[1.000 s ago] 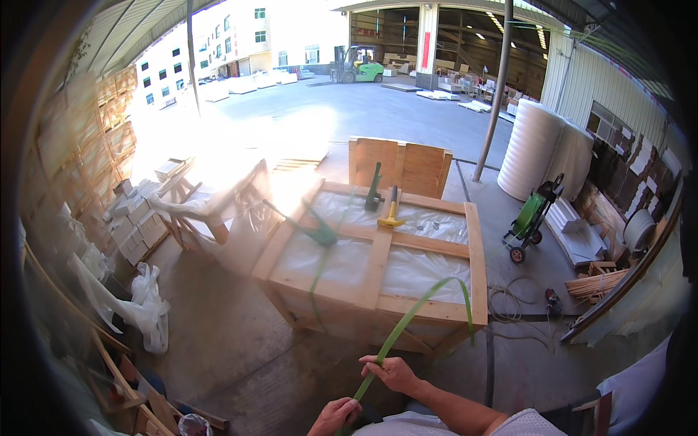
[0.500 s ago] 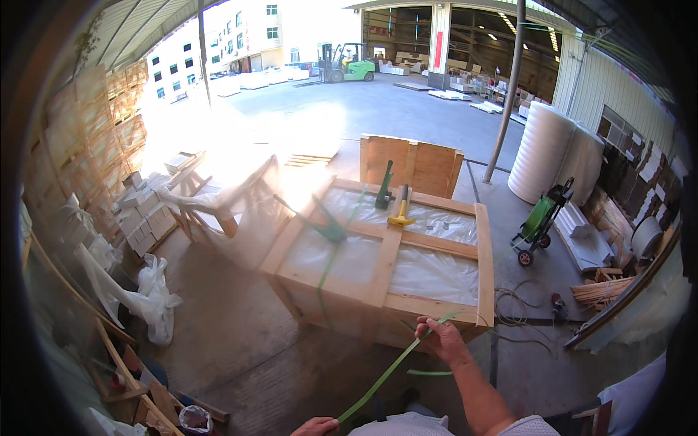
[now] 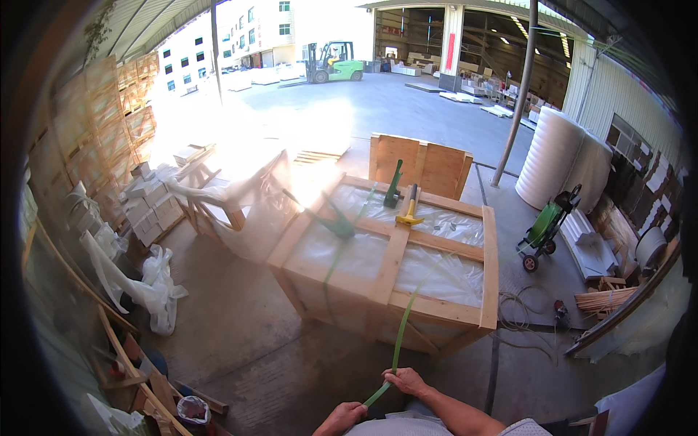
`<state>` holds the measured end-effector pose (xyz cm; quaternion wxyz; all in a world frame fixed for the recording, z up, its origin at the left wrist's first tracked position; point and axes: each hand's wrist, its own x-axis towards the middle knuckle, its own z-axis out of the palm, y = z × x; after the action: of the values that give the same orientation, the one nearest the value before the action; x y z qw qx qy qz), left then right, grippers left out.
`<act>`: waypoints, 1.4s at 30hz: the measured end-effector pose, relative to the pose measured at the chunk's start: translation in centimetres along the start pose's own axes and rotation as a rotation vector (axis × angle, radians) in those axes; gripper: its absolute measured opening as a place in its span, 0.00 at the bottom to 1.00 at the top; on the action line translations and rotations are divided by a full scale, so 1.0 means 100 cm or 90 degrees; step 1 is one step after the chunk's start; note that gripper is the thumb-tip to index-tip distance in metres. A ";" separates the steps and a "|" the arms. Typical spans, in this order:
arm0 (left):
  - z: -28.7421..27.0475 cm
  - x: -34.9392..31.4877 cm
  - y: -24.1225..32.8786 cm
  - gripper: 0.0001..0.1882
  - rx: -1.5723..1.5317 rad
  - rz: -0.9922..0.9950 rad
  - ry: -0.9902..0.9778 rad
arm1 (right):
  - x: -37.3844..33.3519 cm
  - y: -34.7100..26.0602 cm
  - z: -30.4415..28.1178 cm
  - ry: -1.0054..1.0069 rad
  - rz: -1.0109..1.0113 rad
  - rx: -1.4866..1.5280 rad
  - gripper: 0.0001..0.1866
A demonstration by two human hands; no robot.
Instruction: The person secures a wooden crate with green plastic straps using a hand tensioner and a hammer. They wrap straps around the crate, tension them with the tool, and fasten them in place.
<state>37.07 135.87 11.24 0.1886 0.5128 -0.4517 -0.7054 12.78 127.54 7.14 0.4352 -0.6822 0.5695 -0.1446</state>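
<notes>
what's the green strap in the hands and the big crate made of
Green strap: looks like flat plastic banding, smooth and slightly glossy, bending springily between both hands. Crate: pale unfinished wood boards with visible grain, framing cloudy translucent plastic sheeting.

Harsh daylight from open yard, glare blowing out floor left of crate (image 3: 385, 261); fisheye edges bent, dark

Both forearms come in from the lower edge, bare to the short sleeves, and meet low in the middle of the view. The left hand (image 3: 342, 419) sits lowest, knuckles up, fingers curled shut into a loose fist. The right hand (image 3: 406, 381) lies just above and to its right, palm down, fingers and thumb pinched closed. The right forearm runs back toward the lower right, elbow bent. The two hands are near each other but apart.
</notes>
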 end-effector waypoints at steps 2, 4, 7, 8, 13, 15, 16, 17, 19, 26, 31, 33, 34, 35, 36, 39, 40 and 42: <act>-0.004 -0.007 -0.014 0.15 -0.036 -0.028 -0.021 | 0.000 0.003 -0.005 -0.011 0.015 0.382 0.14; -0.020 -0.016 -0.028 0.14 -0.084 -0.075 -0.069 | 0.005 0.002 -0.033 0.028 0.082 0.655 0.15; -0.043 -0.030 -0.053 0.14 -0.060 -0.132 -0.078 | 0.015 -0.005 -0.095 0.166 0.021 0.827 0.19; -0.049 -0.033 -0.062 0.14 -0.046 -0.154 -0.073 | 0.016 -0.009 -0.113 0.188 -0.007 0.844 0.18; -0.073 -0.051 -0.089 0.15 -0.077 -0.205 -0.017 | 0.006 -0.023 -0.159 0.133 -0.038 0.668 0.17; -0.077 -0.057 -0.089 0.16 -0.099 -0.216 -0.012 | 0.001 -0.027 -0.161 0.124 -0.024 0.591 0.16; -0.077 -0.059 -0.087 0.17 -0.087 -0.215 -0.005 | 0.000 -0.029 -0.161 0.124 -0.019 0.578 0.16; -0.076 -0.061 -0.083 0.17 -0.078 -0.214 0.003 | -0.001 -0.029 -0.161 0.104 0.002 0.573 0.16; -0.074 -0.063 -0.074 0.19 -0.046 -0.192 0.016 | -0.003 -0.029 -0.163 0.123 0.013 0.562 0.16; -0.059 -0.051 -0.041 0.18 -0.005 -0.097 0.002 | 0.001 -0.003 -0.161 0.161 0.019 0.511 0.14; -0.052 -0.054 -0.035 0.18 0.096 -0.098 0.058 | -0.008 0.066 -0.134 0.175 -0.002 -0.274 0.16; -0.049 -0.052 -0.044 0.18 0.127 -0.082 0.035 | -0.011 0.089 -0.117 0.115 0.067 -0.418 0.17; -0.048 -0.049 -0.051 0.18 0.135 -0.101 0.043 | -0.010 0.097 -0.111 0.171 0.049 -0.196 0.17; -0.048 -0.047 -0.060 0.18 0.145 -0.120 0.041 | -0.014 0.103 -0.106 0.197 0.086 0.021 0.17; -0.049 -0.044 -0.070 0.18 0.161 -0.140 0.034 | -0.017 0.107 -0.101 0.207 0.176 0.245 0.16; -0.054 -0.038 -0.106 0.18 0.163 -0.217 0.028 | -0.022 0.104 -0.107 0.168 0.197 0.600 0.13; -0.056 -0.039 -0.119 0.18 0.148 -0.211 0.026 | -0.023 0.100 -0.111 0.153 0.190 0.687 0.14; -0.060 -0.042 -0.143 0.18 0.122 -0.258 0.023 | -0.025 0.091 -0.121 0.165 0.160 0.718 0.15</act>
<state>46.96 143.75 1.31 0.0015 0.6213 -0.4007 -0.6733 -2.29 124.87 7.94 0.6714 -0.2493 0.5298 -0.4543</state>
